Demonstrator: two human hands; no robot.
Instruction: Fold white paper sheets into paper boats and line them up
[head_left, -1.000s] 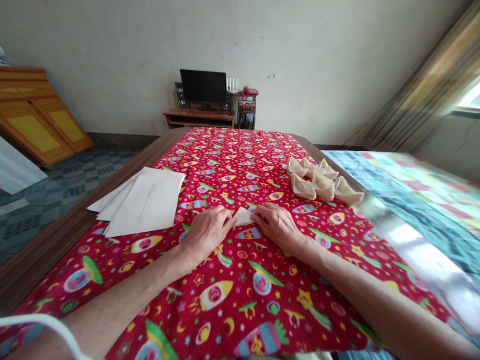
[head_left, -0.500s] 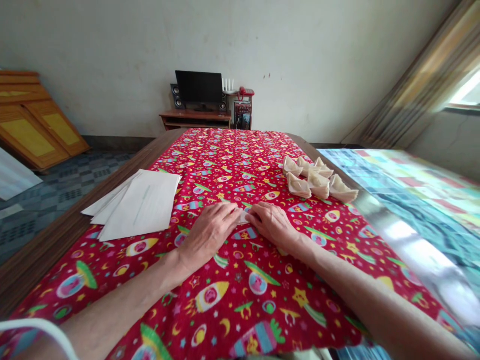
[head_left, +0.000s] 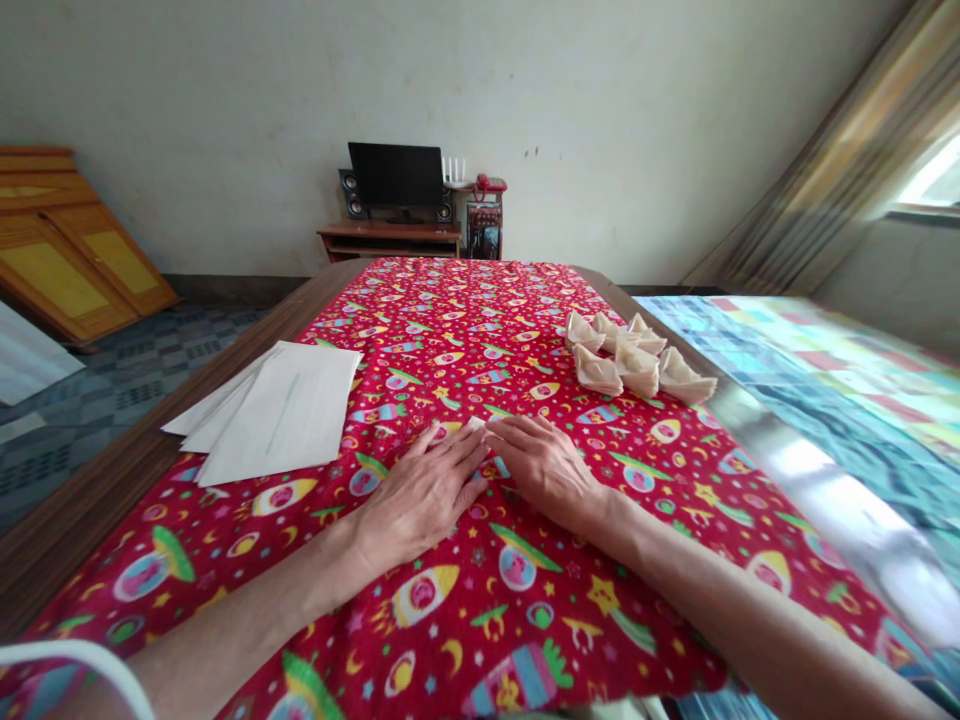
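A small piece of white paper (head_left: pixel 475 424) lies on the red patterned cloth in the middle of the table, mostly hidden under my fingertips. My left hand (head_left: pixel 426 495) rests flat with its fingers stretched out and the tips on the paper's left part. From the other side my right hand (head_left: pixel 546 472) lies palm down, its fingers extended and their tips at the paper's right end. The fingertips of both hands almost meet. How the paper is folded cannot be seen.
White paper sheets (head_left: pixel 281 415) lie fanned at the left. Several folded cream paper boat shapes (head_left: pixel 637 365) stand at the right. The red cloth (head_left: pixel 450 330) covers the brown table. A bed (head_left: pixel 825 400) adjoins on the right; a monitor (head_left: pixel 396 175) stands against the far wall.
Both hands have drawn slightly toward me and flattened. My left fingers now reach out straighter, and the white paper shows just beyond the fingertips rather than between the hands.
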